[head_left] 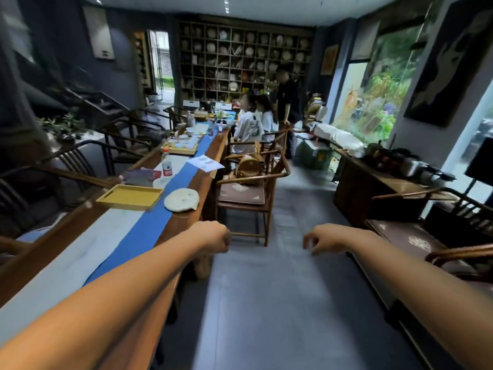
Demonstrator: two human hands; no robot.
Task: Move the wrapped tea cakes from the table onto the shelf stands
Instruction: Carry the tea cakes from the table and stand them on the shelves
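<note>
One white paper-wrapped tea cake (pixel 181 200) lies flat on the long wooden table (pixel 186 222), near its right edge and beside the blue runner. My left hand (pixel 214 238) hangs in front of the table's near end with fingers curled and nothing in it, a short way below the cake. My right hand (pixel 324 239) hovers over the grey floor, fingers loosely curled, holding nothing. A tall grid shelf (pixel 244 57) at the far end of the room holds several round cakes on stands.
An empty yellow tray (pixel 130 197) sits left of the cake, with a water bottle (pixel 167 164), papers and tea ware further along. Wooden chairs (pixel 248 193) line the table's right side. A sideboard (pixel 373 188) and another chair stand at right. Three people are near the shelf.
</note>
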